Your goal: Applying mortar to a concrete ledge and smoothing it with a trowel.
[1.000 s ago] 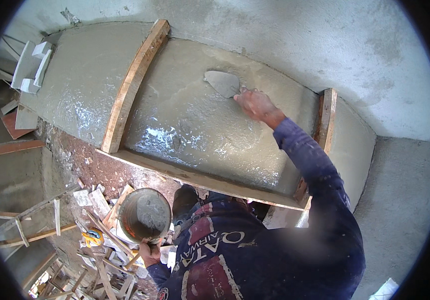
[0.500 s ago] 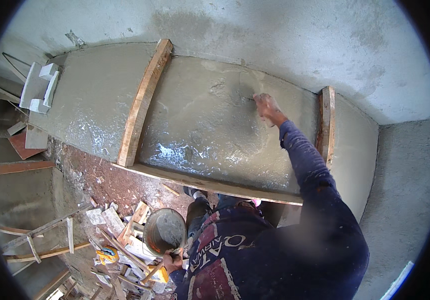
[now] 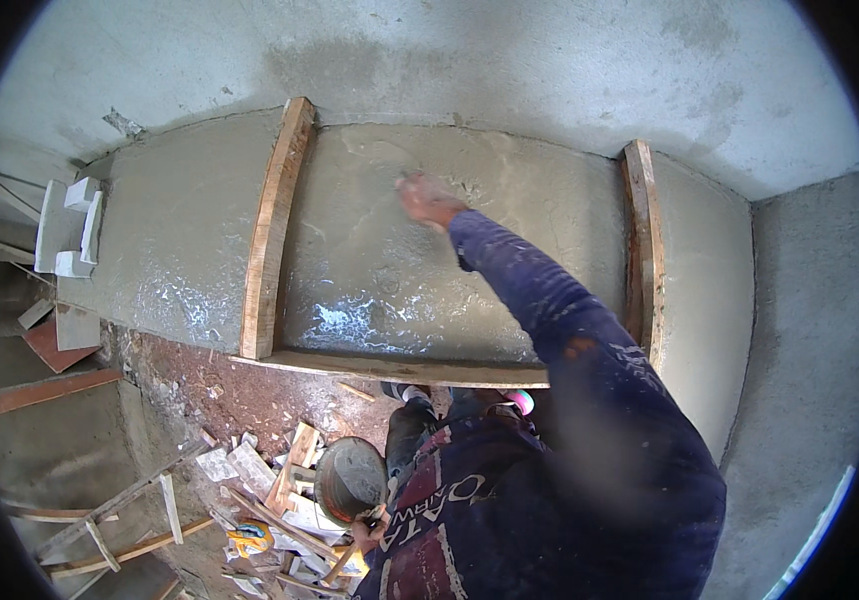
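Note:
My right hand [image 3: 428,200], smeared by motion, is closed low over the wet grey mortar [image 3: 390,255] between two wooden battens. Its fingers look curled round something coated in the same grey, whose shape I cannot make out. Beneath it the surface shows curved marks, with shiny wet patches nearer me. Down by the bucket [image 3: 351,480], my left hand [image 3: 371,532] is closed near the rim, partly hidden by my clothing. A wooden stick like a tool handle [image 3: 342,566] lies against or in that hand; which one I cannot tell.
The left batten [image 3: 278,230] and right batten [image 3: 642,240] cross the slab, with a front board [image 3: 400,370] along its near edge. A white foam piece [image 3: 77,230] sits at the slab's left end. Wood scraps and rubble [image 3: 270,470] cover the floor around the bucket.
My right hand has swept left and slightly away from me across the mortar. My left hand stays beside the bucket. The whole view has shifted slightly.

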Tool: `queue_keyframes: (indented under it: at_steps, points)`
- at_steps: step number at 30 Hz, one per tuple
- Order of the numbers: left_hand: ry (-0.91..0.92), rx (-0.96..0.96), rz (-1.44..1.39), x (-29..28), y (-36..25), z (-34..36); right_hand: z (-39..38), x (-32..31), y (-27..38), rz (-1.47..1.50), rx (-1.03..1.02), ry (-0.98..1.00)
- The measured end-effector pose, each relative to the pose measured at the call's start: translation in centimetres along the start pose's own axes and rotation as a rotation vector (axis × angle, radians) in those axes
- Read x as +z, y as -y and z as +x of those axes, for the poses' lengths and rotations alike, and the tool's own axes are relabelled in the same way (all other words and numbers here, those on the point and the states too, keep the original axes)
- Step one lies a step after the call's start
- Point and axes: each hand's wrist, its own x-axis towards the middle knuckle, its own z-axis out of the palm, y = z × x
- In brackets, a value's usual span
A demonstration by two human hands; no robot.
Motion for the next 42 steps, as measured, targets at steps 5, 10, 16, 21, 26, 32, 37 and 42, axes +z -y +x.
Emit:
queue_keyframes:
  at_steps: [5,10,16,21,26,32,37,42]
  points:
    - [-0.005,0.034,-0.051,-0.6,-0.5,1.8,-5.7,-5.0,-6.9,-0.088,0.294,-0.024]
    - [0.206,-0.018,-0.08,-1.3,-2.1,4.0,-9.6,-7.3,-10.2,0.238,0.654,-0.196]
    - [0.409,0.32,0.237,-0.9,-3.2,4.7,-7.1,5.1,-8.0,-0.535,-0.184,-0.135]
    - [0.455,0.258,0.227,-3.0,-3.3,8.3,-10.9,3.3,7.1,0.103,0.143,0.229]
    - [0.286,-0.175,-0.256,-0.9,-4.2,6.8,-15.4,5.8,1.7,-0.004,-0.618,0.38]
    - [0.235,-0.125,-0.315,-1.1,-2.8,5.1,-15.7,-1.3,-2.2,-0.387,-0.334,0.338]
    - [0.16,-0.127,-0.293,-0.3,-1.7,4.1,-15.3,1.3,-2.6,-0.59,-0.419,0.09]
    - [0.139,-0.016,-0.364,-1.3,0.9,3.2,-18.0,2.0,0.4,-0.178,-0.346,0.69]
